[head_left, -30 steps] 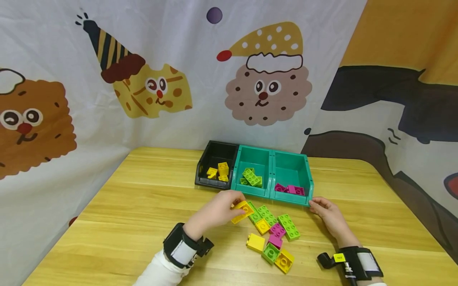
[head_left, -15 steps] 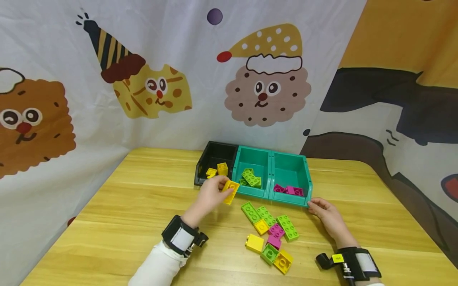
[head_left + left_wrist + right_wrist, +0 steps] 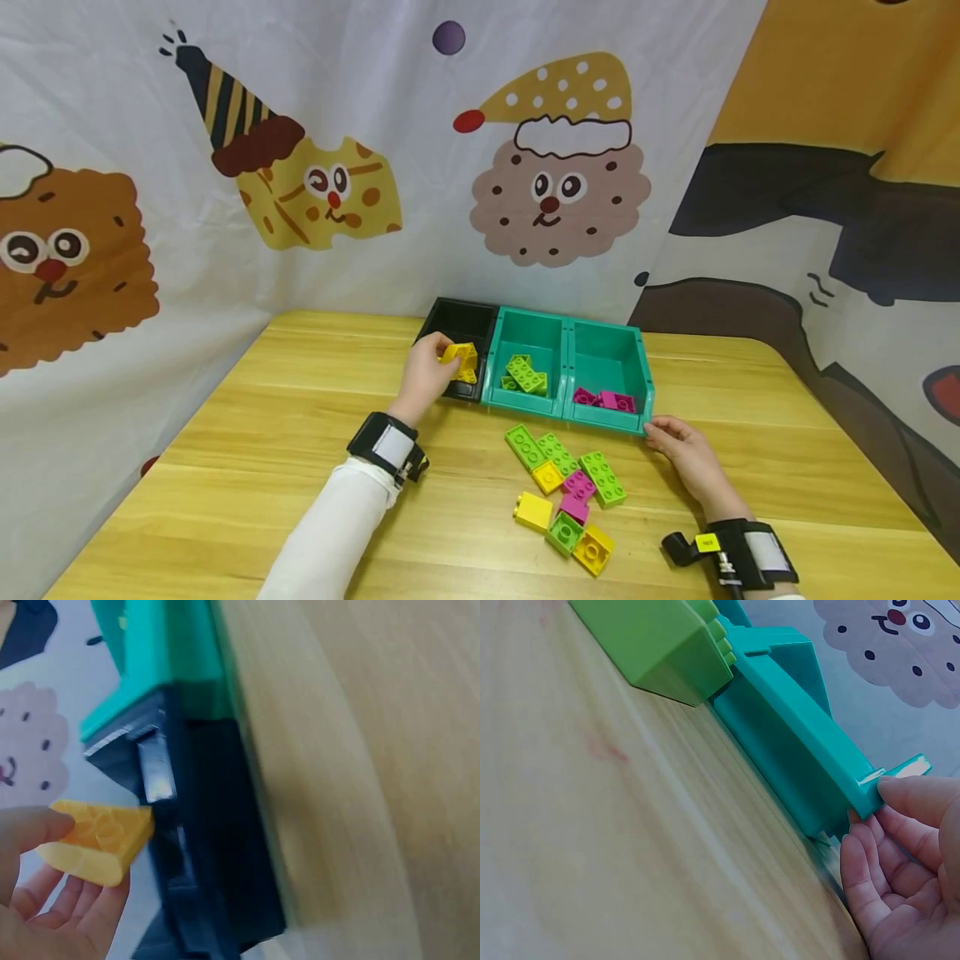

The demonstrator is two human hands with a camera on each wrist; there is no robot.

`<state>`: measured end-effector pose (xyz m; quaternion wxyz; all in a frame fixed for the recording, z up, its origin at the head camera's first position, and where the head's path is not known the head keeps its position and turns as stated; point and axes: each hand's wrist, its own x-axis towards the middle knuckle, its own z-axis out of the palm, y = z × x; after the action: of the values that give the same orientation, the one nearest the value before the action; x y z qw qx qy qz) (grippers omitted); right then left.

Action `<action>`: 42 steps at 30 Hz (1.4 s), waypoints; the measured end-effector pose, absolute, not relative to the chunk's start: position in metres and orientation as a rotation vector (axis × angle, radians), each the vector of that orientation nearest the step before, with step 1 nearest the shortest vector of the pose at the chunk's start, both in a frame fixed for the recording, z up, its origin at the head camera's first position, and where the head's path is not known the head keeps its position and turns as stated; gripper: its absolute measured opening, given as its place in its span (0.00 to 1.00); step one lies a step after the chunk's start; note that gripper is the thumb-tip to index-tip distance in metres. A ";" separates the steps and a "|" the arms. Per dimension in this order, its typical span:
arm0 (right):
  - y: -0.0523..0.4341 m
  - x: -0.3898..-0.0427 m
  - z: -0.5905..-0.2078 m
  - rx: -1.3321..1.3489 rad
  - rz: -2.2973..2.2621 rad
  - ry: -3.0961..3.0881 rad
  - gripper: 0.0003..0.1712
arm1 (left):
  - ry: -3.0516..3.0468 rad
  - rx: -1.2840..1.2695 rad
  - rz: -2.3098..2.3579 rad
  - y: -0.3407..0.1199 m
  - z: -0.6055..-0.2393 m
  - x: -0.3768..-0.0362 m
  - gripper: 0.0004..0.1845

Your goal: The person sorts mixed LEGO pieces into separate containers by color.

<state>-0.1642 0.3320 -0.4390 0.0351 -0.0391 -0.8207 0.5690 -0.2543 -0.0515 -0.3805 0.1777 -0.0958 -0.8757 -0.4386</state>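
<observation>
My left hand (image 3: 423, 372) is at the black bin (image 3: 462, 313) and pinches a yellow toy brick (image 3: 105, 836) between thumb and fingers. In the left wrist view, this brick is tilted and overlaps the bin's rim. Other yellow bricks lie in that bin, partly hidden by the hand and the held brick. My right hand (image 3: 688, 458) grips the front right corner of the right-hand teal bin (image 3: 609, 343), thumb on top and fingers below in the right wrist view. Magenta bricks (image 3: 617, 401) lie inside this bin.
The middle teal bin (image 3: 528, 323) contains lime green bricks (image 3: 527, 374). In front of the bins, loose bricks lie on the wooden table (image 3: 262, 433): a green brick (image 3: 602, 479), a yellow brick (image 3: 533, 512), a magenta brick (image 3: 574, 508) and several others. A printed cloth (image 3: 420, 275) hangs behind.
My left hand has carried the yellow brick from beside the loose bricks up and leftward to the black bin. The right hand has kept its grip on the teal bin's corner.
</observation>
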 end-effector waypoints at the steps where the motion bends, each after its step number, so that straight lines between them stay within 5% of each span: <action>1: 0.332 -0.164 -0.439 -0.119 1.750 -2.522 0.19 | -2.481 -0.256 -1.233 -0.051 -0.381 -0.257 0.09; 28: 0.332 -0.165 -0.440 -0.092 1.769 -2.511 0.20 | -2.861 -0.173 -0.911 -0.051 -0.393 -0.275 0.22; 42: 0.331 -0.164 -0.439 -0.116 1.749 -2.523 0.22 | -2.720 -0.224 -0.969 -0.057 -0.392 -0.271 0.20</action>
<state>-0.1643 0.3308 -0.4393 0.0347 -0.0376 -0.8208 0.5689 -0.2715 -0.0570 -0.3924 0.1225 -0.0766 -0.9321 -0.3322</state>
